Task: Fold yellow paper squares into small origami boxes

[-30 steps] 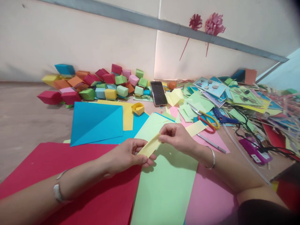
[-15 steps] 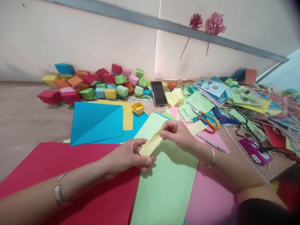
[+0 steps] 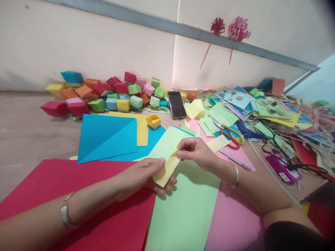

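A pale yellow paper strip (image 3: pixel 166 170) slants between my two hands above a light green sheet (image 3: pixel 187 209). My right hand (image 3: pixel 195 150) pinches its upper end between thumb and fingers. The lower part rests on the fingers of my left hand (image 3: pixel 146 174), whose thumb lies along the strip's left edge. Those fingers show partly beneath the paper. Another pale yellow strip (image 3: pixel 218 143) lies on the sheets just past my right hand. A large red sheet (image 3: pixel 86 195) extends under my left forearm.
Folded paper boxes (image 3: pixel 123 88) are heaped along the wall. A phone (image 3: pixel 177 104) lies beside them. Scissors (image 3: pixel 230 134), a craft knife (image 3: pixel 235 160), a blue glue gun (image 3: pixel 248 130) and a purple power strip (image 3: pixel 284 169) sit at right. Blue sheets (image 3: pixel 107 136) and a small yellow box (image 3: pixel 153 121) lie ahead.
My left thumb has shifted from below the strip's lower end up to its left edge. The strip's lower end and my right hand have dropped slightly.
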Demonstrator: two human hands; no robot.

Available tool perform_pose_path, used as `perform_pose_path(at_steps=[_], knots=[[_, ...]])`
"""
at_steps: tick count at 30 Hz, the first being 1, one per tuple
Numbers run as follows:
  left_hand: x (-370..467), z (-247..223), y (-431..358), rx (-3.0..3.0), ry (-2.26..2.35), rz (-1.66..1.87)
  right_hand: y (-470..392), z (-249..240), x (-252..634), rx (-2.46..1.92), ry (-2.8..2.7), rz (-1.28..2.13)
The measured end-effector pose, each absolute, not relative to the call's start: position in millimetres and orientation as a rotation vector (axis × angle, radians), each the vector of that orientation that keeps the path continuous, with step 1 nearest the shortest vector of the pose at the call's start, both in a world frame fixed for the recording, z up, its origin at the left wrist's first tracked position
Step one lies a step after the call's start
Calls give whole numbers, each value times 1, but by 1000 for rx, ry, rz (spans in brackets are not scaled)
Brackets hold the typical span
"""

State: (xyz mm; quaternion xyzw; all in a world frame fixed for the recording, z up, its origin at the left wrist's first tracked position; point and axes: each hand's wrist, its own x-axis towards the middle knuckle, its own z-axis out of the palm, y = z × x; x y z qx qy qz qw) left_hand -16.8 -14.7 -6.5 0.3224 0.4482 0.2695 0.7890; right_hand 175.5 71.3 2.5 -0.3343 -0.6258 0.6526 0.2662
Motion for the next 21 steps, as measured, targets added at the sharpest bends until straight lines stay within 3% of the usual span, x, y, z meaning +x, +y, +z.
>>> perform_pose_path(at_steps=[8, 10, 16, 21], knots=[[-19, -6, -13, 530, 904, 628, 74, -7, 176, -863, -1835, 1817], [-20, -6, -13, 509, 871, 636, 74, -9, 177, -810, -2046, 1523], [-22, -13, -12, 548, 865, 682, 65, -11, 179, -382, -2378, 64], [-21, -15, -10, 592, 903, 696, 61, -13, 182, -276, -2372, -195]])
